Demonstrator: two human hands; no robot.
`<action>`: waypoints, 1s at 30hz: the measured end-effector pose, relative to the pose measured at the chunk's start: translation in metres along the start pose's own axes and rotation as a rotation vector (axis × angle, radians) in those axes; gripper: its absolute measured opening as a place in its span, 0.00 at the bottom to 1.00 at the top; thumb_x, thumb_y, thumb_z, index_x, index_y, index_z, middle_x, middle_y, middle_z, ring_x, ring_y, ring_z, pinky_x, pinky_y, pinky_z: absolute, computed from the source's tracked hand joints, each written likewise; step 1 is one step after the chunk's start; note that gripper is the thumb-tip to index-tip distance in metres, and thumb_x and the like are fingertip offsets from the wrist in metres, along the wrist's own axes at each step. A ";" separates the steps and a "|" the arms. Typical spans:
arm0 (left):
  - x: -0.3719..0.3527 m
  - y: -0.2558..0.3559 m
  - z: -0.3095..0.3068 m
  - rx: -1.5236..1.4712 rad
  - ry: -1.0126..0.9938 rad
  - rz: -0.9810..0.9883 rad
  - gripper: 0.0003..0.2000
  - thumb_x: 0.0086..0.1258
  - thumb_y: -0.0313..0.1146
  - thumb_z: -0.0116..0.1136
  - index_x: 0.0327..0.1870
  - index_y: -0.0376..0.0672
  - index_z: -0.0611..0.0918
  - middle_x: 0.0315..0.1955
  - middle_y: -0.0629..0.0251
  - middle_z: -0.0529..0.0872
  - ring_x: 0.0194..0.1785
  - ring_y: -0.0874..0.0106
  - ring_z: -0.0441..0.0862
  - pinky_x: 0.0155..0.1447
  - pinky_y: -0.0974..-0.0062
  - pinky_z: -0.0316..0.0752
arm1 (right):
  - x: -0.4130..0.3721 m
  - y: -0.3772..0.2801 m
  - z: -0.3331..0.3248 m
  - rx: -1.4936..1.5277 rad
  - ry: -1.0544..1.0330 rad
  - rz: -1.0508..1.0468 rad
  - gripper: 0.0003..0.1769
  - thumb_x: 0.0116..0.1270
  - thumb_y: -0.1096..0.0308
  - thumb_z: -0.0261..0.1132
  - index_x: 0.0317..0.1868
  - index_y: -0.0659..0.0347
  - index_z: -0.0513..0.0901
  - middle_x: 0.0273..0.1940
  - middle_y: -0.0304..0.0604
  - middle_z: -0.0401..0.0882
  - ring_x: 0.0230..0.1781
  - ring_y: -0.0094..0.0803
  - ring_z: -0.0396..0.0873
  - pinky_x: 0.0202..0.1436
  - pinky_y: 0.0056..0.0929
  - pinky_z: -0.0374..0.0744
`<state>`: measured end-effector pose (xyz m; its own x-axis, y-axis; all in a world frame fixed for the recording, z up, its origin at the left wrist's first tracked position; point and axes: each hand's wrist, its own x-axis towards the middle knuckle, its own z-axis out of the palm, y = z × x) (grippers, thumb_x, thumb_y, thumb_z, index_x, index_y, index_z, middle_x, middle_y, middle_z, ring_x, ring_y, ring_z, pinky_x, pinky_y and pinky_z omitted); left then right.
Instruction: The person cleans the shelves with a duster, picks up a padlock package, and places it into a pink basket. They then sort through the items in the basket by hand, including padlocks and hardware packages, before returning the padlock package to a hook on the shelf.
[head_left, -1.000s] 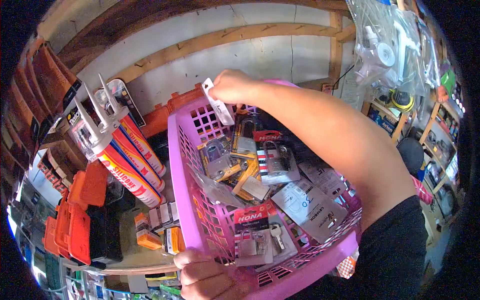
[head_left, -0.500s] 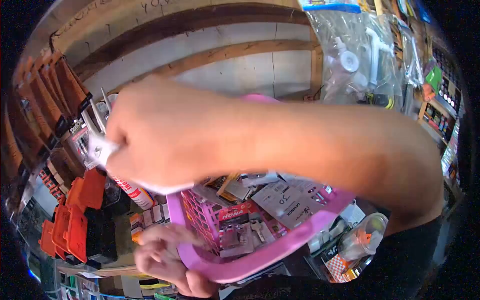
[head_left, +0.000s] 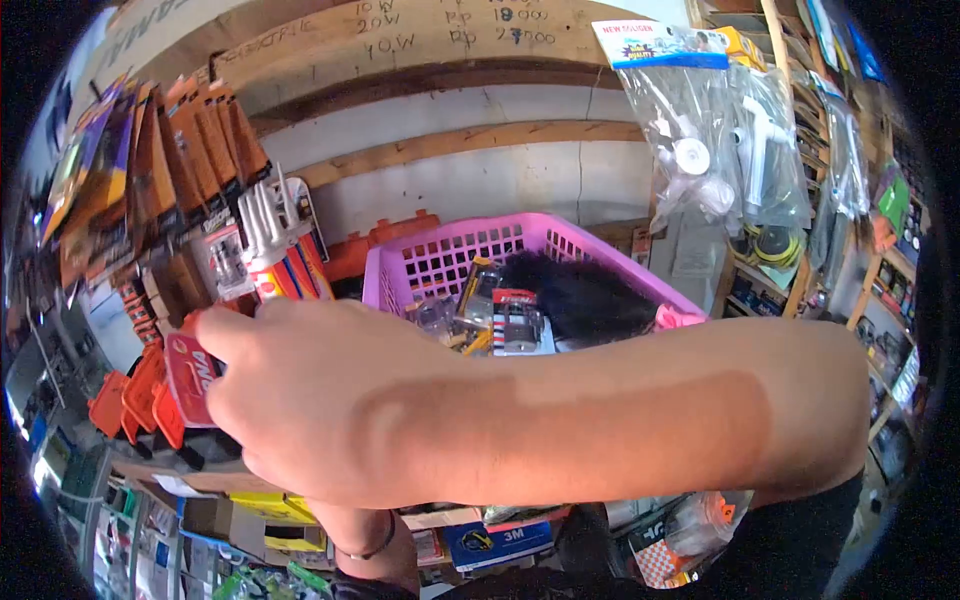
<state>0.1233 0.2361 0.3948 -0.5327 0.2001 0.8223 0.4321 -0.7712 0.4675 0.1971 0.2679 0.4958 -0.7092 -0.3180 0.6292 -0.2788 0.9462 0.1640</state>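
My right arm reaches across the view from the right. Its hand [head_left: 300, 390] is closed on a red card pack [head_left: 187, 378] lettered HONA, held out at the left. Of my left hand [head_left: 350, 520] only the wrist end shows, below the right hand. A bracelet is on that wrist, and the left fingers are hidden. Behind my right forearm stands a pink plastic basket [head_left: 455, 238]. In it lie small carded packs [head_left: 520, 325] and a black, furry-looking bundle [head_left: 585, 300]; the forearm hides its near side.
White-nozzled tubes [head_left: 275, 245] stand left of the basket. Orange cases [head_left: 150, 400] are at the lower left. Brown packs [head_left: 190, 145] hang above them. Clear bags of white fittings [head_left: 690, 155] hang at the right. A blue 3M box [head_left: 500, 545] lies below.
My right hand came down, and the red pack now shows in it, where something white showed before. My left hand has left the basket's near rim. The view has tilted up.
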 end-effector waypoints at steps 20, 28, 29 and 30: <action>-0.049 0.057 -0.007 0.182 0.117 0.136 0.23 0.59 0.28 0.49 0.58 0.35 0.66 0.54 0.58 0.70 0.42 0.73 0.74 0.46 0.76 0.72 | -0.111 0.002 -0.084 -0.743 -0.666 0.658 0.12 0.56 0.62 0.59 0.37 0.58 0.81 0.33 0.48 0.80 0.36 0.43 0.80 0.40 0.43 0.77; -0.067 0.099 -0.084 0.014 0.005 0.063 0.37 0.55 0.26 0.53 0.66 0.37 0.50 0.54 0.56 0.66 0.49 0.72 0.67 0.52 0.74 0.64 | -0.124 0.029 -0.083 -0.876 -0.794 1.213 0.14 0.49 0.62 0.64 0.33 0.62 0.84 0.40 0.52 0.81 0.43 0.43 0.79 0.45 0.38 0.78; -0.071 0.100 -0.102 0.006 -0.013 0.031 0.37 0.55 0.25 0.53 0.66 0.37 0.50 0.53 0.57 0.67 0.49 0.73 0.67 0.53 0.74 0.64 | -0.128 0.047 -0.074 -0.887 -0.817 1.264 0.15 0.48 0.62 0.64 0.34 0.63 0.84 0.41 0.52 0.80 0.44 0.44 0.79 0.46 0.38 0.77; -0.076 0.105 -0.120 -0.041 -0.027 -0.033 0.36 0.55 0.25 0.53 0.66 0.37 0.51 0.52 0.58 0.68 0.50 0.73 0.67 0.52 0.73 0.65 | -0.127 0.056 -0.071 -0.903 -0.835 1.310 0.16 0.47 0.63 0.65 0.36 0.63 0.83 0.41 0.52 0.80 0.44 0.44 0.79 0.47 0.38 0.77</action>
<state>0.1216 0.0676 0.3424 -0.5264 0.2418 0.8152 0.3838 -0.7879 0.4815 0.3179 0.3656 0.4790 -0.3407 0.9157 0.2130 0.8756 0.2265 0.4265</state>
